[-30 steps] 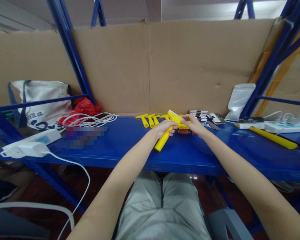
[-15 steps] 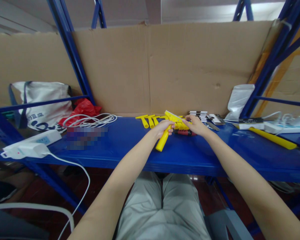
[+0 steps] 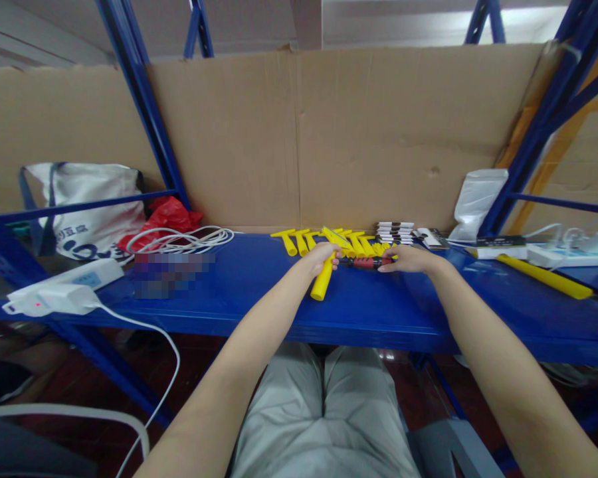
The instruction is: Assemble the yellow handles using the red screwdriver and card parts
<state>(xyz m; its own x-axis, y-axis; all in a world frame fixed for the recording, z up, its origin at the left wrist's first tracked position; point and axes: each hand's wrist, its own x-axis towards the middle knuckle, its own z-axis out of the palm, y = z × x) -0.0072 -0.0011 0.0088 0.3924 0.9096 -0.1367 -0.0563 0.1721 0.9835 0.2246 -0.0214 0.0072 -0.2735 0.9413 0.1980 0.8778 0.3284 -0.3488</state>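
My left hand [image 3: 323, 257] is closed around a yellow scraper [image 3: 321, 284]. Its handle points down toward me, and its wide head tilts up beyond the fingers. To the right, my right hand [image 3: 404, 259] has its thumb and fingers around the right end of a screwdriver [image 3: 365, 263] with a red and black handle, which lies on the table. Behind both hands, several more yellow scrapers [image 3: 291, 245] lie in a row, partly hidden by the held one. Small yellow pieces [image 3: 380, 248] lie close to the right fingertips.
White-and-black small packs [image 3: 395, 232] are stacked behind my right hand on the blue table [image 3: 259, 292]. A long yellow strip [image 3: 545, 275] and a power strip [image 3: 573, 254] lie at the right. Coiled white cable [image 3: 194, 240], a cloth bag [image 3: 87, 206] and another power strip [image 3: 64, 285] occupy the left.
My right hand has left the scraper's head and moved down and right to the screwdriver. The left hand still holds the scraper, its head now slightly lower and further left.
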